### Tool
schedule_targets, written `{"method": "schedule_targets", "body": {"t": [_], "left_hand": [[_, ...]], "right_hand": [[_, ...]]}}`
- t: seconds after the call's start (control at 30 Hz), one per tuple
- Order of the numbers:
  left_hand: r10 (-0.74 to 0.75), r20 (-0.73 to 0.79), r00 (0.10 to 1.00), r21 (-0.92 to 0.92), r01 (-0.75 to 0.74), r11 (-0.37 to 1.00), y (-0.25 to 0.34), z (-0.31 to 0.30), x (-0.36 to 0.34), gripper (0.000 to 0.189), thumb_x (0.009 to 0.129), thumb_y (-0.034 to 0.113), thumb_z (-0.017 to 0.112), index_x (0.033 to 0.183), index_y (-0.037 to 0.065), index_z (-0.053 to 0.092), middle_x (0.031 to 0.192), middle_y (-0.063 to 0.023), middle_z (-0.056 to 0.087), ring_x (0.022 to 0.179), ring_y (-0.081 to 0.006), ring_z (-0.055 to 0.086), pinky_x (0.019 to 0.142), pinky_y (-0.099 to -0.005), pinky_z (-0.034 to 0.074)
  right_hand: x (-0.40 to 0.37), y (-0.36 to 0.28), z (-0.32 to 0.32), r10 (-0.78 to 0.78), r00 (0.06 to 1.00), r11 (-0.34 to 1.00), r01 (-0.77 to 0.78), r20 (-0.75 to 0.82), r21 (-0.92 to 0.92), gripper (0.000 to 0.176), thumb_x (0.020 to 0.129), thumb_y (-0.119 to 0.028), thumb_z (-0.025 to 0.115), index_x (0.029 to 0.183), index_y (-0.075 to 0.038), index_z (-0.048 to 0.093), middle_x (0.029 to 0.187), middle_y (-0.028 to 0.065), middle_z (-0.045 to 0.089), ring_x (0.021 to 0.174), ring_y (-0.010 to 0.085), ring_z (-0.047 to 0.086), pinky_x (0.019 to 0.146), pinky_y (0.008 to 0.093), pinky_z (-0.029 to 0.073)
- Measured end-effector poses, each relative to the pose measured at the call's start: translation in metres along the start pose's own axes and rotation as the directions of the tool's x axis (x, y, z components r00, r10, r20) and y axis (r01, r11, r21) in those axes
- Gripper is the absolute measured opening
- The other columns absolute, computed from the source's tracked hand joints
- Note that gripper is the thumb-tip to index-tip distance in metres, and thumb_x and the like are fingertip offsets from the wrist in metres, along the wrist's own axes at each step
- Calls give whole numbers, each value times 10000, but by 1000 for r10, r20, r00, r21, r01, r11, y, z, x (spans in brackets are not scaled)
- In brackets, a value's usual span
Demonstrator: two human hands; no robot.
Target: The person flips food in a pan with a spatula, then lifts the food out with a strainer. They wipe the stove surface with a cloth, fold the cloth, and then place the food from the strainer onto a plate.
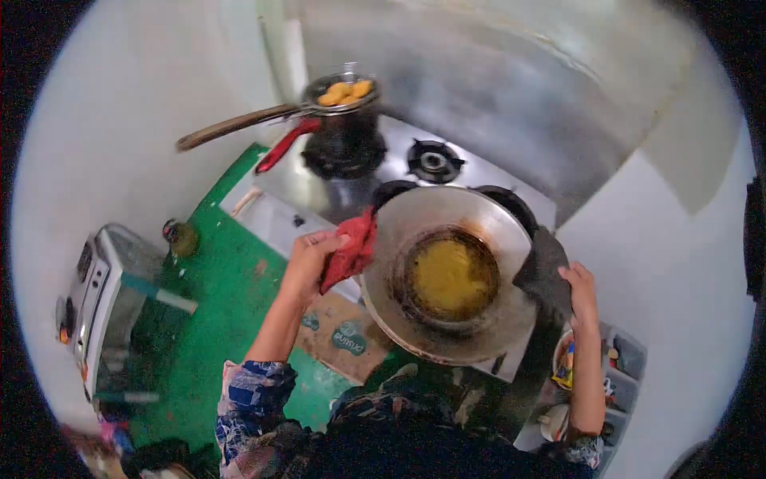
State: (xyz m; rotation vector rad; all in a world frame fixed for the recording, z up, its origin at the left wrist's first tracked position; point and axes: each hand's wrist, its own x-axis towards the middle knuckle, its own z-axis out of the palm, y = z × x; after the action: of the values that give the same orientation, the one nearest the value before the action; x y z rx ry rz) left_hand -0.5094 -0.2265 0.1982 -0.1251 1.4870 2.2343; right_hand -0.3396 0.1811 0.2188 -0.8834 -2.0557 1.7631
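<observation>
A large metal wok (383, 319) with yellowish oil (453, 275) in its bottom is at the front of the stove. My left hand (313, 259) grips a red cloth (349, 249) at the wok's left edge. On the other side, my right hand (581, 289) has its fingers closed on a dark grey cloth (546, 271) by the wok's right edge. Whether the cloths grip the rim firmly is hard to tell.
On the stove (523, 184), a strainer with orange pieces (345, 93) rests over a dark pot (347, 132); its wooden handle (231, 128) juts left. A bare burner (435, 161) is behind the wok. Cardboard (339, 339) lies on the green floor (215, 319). A shelf (630, 391) stands right.
</observation>
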Motion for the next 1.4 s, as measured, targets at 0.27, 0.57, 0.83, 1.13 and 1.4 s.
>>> {"method": "schedule_targets", "body": {"t": [0.27, 0.57, 0.83, 1.13, 1.4], "left_hand": [[174, -169, 970, 336, -109, 936, 3, -211, -139, 162, 776, 185, 664, 784, 25, 638, 722, -31, 618, 608, -111, 555, 564, -255, 445], [339, -392, 855, 339, -209, 918, -25, -401, -125, 182, 759, 178, 698, 690, 27, 623, 653, 1, 588, 565, -69, 503, 528, -249, 400], [370, -644, 670, 176, -341, 923, -9, -505, -153, 147, 778, 143, 662, 738, 6, 625, 722, -43, 620, 609, -96, 555, 567, -245, 449], [348, -800, 490, 102, -460, 882, 62, -648, -171, 103, 793, 107, 629, 754, 17, 598, 719, -48, 615, 595, -103, 560, 555, -240, 454], [363, -846, 391, 113, -533, 838, 157, -792, -152, 117, 813, 65, 592, 803, -52, 594, 792, -138, 641, 667, -181, 632, 634, -300, 537]], "right_hand": [[-158, 48, 139, -20, 1000, 1000, 20, -14, 7, 422, 773, -233, 633, 1116, -5, 545, 1087, 101, 560, 990, 220, 531, 865, 365, 432], [-51, 161, 361, -142, 906, 990, 122, 400, 74, 414, 816, -202, 622, 1152, 16, 519, 1096, 96, 543, 932, 181, 545, 817, 295, 444], [-61, 106, 585, -177, 865, 984, 153, 469, 90, 442, 788, -170, 640, 1150, 37, 496, 1069, 104, 554, 913, 186, 554, 791, 288, 438], [-86, 46, 834, -195, 487, 981, 110, 851, 162, 147, 780, -148, 613, 870, -40, 569, 807, -6, 550, 763, 105, 503, 682, 264, 410], [-109, -15, 1050, -233, 418, 970, 161, 878, 181, 92, 791, -122, 593, 817, -36, 578, 740, -16, 542, 684, 93, 500, 635, 247, 398]]}}
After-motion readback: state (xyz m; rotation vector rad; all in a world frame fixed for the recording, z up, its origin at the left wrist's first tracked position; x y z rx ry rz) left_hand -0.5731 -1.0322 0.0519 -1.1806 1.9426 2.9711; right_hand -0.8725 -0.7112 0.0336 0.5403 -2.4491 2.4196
